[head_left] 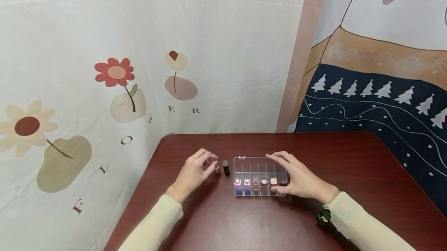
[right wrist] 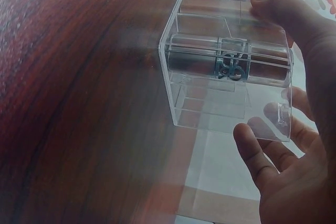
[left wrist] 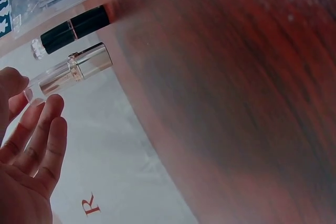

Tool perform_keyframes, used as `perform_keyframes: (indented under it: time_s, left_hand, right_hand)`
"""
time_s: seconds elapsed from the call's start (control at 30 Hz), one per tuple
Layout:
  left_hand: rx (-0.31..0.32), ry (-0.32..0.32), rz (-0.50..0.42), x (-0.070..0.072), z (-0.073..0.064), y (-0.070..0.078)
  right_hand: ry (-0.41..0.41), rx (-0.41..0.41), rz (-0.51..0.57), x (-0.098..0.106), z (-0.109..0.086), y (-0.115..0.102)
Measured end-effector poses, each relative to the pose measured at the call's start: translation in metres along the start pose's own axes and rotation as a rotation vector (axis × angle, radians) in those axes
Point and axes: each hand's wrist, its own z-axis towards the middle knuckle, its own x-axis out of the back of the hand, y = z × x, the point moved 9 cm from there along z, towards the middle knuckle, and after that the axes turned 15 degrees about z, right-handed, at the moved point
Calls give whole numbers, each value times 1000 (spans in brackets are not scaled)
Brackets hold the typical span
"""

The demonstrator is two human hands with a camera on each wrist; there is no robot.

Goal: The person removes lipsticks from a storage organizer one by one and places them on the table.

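A clear acrylic lipstick organizer (head_left: 260,175) with two rows of compartments stands on the table; its front row holds several lipsticks. Across its right end, my right hand (head_left: 297,177) grips it, with thumb at the front and fingers at the back. My left hand (head_left: 197,171) pinches the clear top of a lipstick tube (left wrist: 76,69) with a pale gold base, left of the organizer. Between that tube and the organizer stands a black lipstick (head_left: 226,168) with a clear top, untouched. Inside the organizer's right end, a dark lipstick (right wrist: 197,59) shows in the right wrist view.
The dark red wooden table (head_left: 244,227) extends around both hands. Behind it hangs a pale cloth with flower prints (head_left: 227,68), and a navy cloth with tree prints (head_left: 366,107) hangs at the right. A dark strapped device (head_left: 324,217) sits at the right wrist.
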Motion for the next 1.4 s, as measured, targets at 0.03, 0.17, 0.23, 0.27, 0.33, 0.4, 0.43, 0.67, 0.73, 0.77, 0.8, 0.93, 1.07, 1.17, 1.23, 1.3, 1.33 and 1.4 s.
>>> perform_keyframes:
  time_s: [0.03,0.17,0.23,0.27,0.33,0.4,0.43,0.67,0.73,0.77,0.8,0.93,1.07,1.17,1.23,1.3,1.33,1.4]
  left_hand:
    - [3,-6,2,-1,0,0]
    - [21,-36,-5,-6,0,-1]
    - [26,-45,-11,-9,0,-2]
    - [28,-49,-14,-10,0,-2]
    - [28,-52,-12,-11,0,-2]
    - [30,-53,-8,-12,-1,-2]
    - [29,-53,-8,-12,-1,-2]
    - [12,-38,-3,-12,0,1]
    - [7,-29,-5,-11,1,2]
    - [9,-27,-6,-11,1,2]
    - [10,-26,-7,-11,1,2]
    - [19,-38,4,-12,1,2]
    - [30,-51,33,-11,1,1]
    - [32,-41,63,-10,1,1]
    - [28,-25,86,-7,1,1]
    - [17,-2,102,-4,1,3]
    - [10,9,108,-2,2,3]
    - [-3,24,114,0,2,6]
  right_hand:
    - [0,0,-1,0,0,0]
    - [-2,0,1,0,0,1]
    - [0,1,0,0,0,1]
    - [1,2,0,0,0,1]
    - [3,3,-2,0,0,0]
    - [3,3,-4,0,-1,0]
    - [3,1,-4,-1,-1,0]
    - [3,5,-2,-1,-1,1]
    - [3,8,-3,-1,0,1]
    - [4,9,-1,-1,0,1]
    - [4,9,-2,-1,0,1]
    - [3,5,-2,-1,0,1]
    - [2,2,-4,-1,0,1]
    - [3,4,-5,-1,0,1]
    - [3,7,-7,-1,0,1]
    - [3,9,-7,0,0,1]
    - [3,9,-7,0,-1,1]
    - [3,7,-6,0,-1,1]
